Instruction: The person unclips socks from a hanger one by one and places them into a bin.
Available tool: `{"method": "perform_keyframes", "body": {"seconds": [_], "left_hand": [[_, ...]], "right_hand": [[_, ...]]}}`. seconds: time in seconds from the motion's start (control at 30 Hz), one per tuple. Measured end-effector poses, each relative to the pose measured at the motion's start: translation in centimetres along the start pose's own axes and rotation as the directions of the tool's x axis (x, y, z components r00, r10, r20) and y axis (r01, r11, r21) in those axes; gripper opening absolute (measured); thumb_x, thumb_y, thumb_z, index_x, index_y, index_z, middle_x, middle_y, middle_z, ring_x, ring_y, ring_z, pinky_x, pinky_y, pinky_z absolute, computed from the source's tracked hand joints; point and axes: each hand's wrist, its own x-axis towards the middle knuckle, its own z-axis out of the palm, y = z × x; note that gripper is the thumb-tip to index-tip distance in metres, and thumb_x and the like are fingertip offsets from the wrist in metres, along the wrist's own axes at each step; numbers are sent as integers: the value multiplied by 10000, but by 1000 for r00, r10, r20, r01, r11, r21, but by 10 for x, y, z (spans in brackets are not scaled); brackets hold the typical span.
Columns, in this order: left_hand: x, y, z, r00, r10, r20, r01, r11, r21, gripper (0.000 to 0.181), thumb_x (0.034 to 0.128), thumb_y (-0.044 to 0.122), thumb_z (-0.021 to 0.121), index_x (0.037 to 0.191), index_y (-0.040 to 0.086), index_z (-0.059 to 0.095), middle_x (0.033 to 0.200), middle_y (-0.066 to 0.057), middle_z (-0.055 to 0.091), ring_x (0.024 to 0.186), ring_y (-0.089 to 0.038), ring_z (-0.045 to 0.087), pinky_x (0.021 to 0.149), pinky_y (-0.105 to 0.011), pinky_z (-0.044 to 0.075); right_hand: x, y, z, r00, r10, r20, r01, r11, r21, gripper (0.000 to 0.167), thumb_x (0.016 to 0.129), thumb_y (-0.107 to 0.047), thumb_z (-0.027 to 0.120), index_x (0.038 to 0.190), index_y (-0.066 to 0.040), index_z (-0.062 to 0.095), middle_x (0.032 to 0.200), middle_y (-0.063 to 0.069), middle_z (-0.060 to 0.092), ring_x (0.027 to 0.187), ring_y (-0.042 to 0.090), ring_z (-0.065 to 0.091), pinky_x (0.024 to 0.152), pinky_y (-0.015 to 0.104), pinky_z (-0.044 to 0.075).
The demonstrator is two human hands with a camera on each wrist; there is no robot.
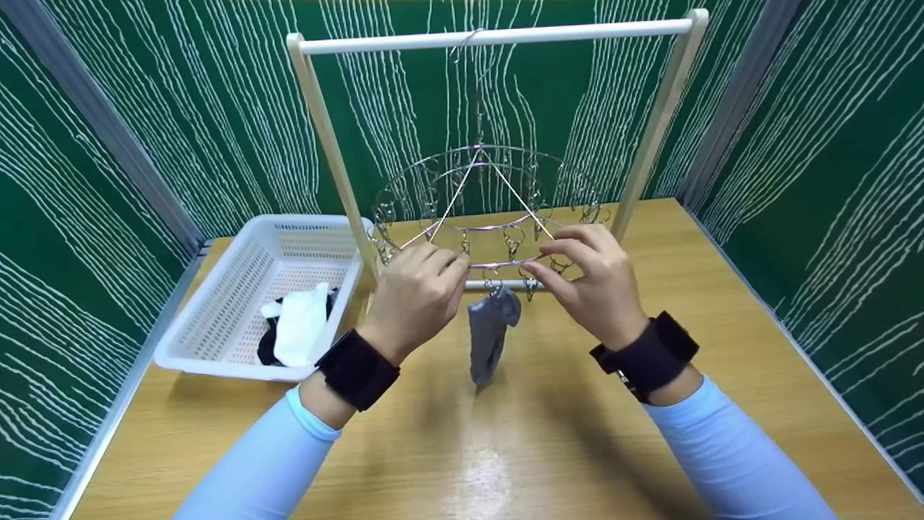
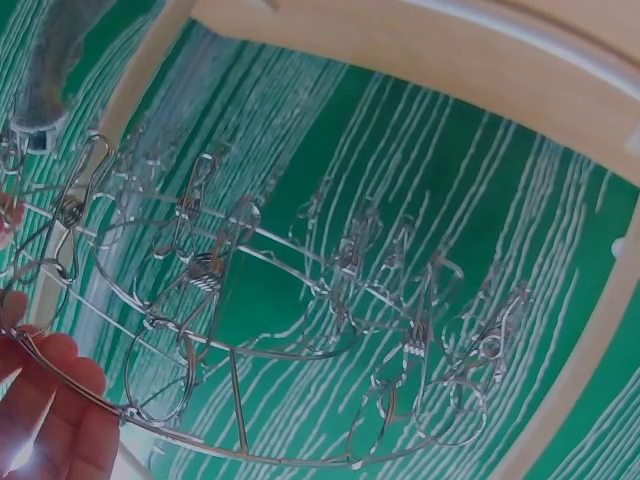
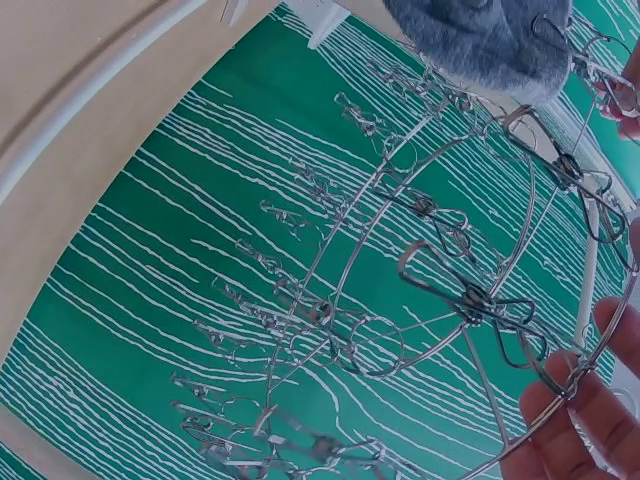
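Observation:
A round metal clip hanger (image 1: 498, 265) with small wire clips (image 2: 205, 272) hangs by its hook from the rack's top bar. My left hand (image 1: 422, 292) holds the hanger's front rim on the left, fingers curled over it. On the right side of that rim, my right hand (image 1: 595, 278) pinches the wire between thumb and fingers. Between the hands a grey sock (image 1: 489, 339) dangles from a clip; part of it also shows in the right wrist view as a fuzzy grey patch (image 3: 490, 50). The left fingertips are hidden in the head view.
A white plastic basket (image 1: 209, 357) stands at the left, holding a white sock (image 1: 299, 328) and something black (image 1: 267, 347) partly beneath it. The wooden rack (image 1: 325, 130) with its white top bar (image 1: 548, 34) stands on the wooden table (image 1: 722, 318). Green, white-streaked walls surround it.

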Motion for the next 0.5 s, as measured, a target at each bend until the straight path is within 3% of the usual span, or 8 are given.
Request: {"method": "perform_keyframes", "body": {"seconds": [0.17,0.33,0.5], "left_hand": [[0,-1,2,999,37,-25,-36,998,45,129,886,11,817,1011,38,831,905,-64,807,833,-237,733,755,-351,640],[0,-2,2,999,42,-24,-41,998,52,118,910,-2,806,1018,38,833,906,-64,810,824,-235,735,744,-348,647],[-1,-2,3,999,43,-25,-42,997,58,131,906,-22,790,1017,37,830,907,-60,807,824,-234,734,740,-357,645]], "right_hand": [[-2,-5,1,999,-2,-44,4,999,33,247,832,-94,939,1002,14,796,1069,214,753,1045,398,677,953,471,564],[-5,-14,3,989,-48,-142,64,992,110,236,792,34,900,1001,14,792,1045,212,747,994,391,666,973,290,520],[-13,-24,8,990,-106,-94,119,982,144,218,801,49,881,995,26,785,967,166,781,879,323,730,938,185,552]]}}
